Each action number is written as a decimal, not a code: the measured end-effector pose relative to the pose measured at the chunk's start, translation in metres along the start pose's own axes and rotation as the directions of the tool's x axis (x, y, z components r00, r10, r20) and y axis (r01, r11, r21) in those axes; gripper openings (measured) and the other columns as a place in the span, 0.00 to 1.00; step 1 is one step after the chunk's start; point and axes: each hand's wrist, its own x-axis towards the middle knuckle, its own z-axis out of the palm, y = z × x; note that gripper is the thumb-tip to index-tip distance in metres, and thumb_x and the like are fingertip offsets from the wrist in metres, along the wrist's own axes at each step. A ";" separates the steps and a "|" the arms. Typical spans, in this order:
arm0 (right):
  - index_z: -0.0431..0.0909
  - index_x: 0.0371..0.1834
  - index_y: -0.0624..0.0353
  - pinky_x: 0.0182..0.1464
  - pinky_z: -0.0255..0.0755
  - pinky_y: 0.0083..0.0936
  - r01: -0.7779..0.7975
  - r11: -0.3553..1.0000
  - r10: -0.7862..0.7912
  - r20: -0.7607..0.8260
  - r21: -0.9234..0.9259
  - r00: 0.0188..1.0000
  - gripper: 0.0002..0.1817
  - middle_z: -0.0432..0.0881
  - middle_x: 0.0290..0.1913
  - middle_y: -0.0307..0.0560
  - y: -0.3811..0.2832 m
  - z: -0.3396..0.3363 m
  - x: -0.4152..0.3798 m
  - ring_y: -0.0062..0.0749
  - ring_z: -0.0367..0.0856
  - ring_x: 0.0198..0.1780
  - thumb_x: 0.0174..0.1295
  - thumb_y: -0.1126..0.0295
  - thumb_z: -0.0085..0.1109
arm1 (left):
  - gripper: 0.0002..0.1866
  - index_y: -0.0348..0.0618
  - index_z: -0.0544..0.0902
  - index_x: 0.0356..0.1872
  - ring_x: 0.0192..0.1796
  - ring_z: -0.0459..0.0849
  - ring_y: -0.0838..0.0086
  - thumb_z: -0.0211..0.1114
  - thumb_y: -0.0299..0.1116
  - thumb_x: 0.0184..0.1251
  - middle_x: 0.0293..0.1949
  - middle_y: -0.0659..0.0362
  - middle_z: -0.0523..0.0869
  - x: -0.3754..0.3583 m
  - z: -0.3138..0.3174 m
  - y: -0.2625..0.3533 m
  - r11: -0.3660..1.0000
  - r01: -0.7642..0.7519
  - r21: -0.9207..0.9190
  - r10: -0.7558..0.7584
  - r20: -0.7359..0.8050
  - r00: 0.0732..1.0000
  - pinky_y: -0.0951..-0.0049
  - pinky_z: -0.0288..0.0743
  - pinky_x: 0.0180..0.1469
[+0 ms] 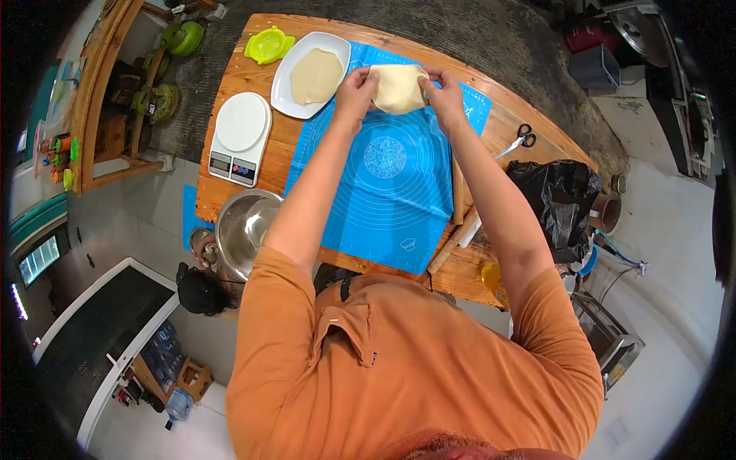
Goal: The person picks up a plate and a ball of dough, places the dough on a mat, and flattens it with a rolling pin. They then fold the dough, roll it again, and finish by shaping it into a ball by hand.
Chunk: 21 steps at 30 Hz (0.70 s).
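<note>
A flat, pale sheet of dough (398,89) is stretched between my two hands above the far part of a blue baking mat (360,207). My left hand (356,95) grips its left edge, with the thumb on top. On the opposite edge, my right hand (444,95) pinches the dough between thumb and fingers. Just left of my left hand stands a white dish (285,90). Another flat piece of dough (317,76) lies in that dish.
A kitchen scale (242,126), a lime-green mould (269,46) and a metal bowl (239,234) are on the left. Scissors (523,138), a wooden rolling pin (452,244) and a black plastic bag (553,199) are on the right. Another person's dark-haired head (201,291) is near the bowl.
</note>
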 end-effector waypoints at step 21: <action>0.76 0.67 0.67 0.52 0.85 0.32 0.004 0.942 -0.066 -0.176 -0.336 0.982 0.29 0.83 0.56 0.53 0.051 0.005 -0.004 0.36 0.87 0.51 0.66 0.67 0.74 | 0.28 0.28 0.78 0.67 0.57 0.86 0.64 0.70 0.38 0.74 0.63 0.41 0.83 -0.001 0.004 -0.057 0.871 0.108 0.479 0.103 -0.394 0.913 0.67 0.84 0.53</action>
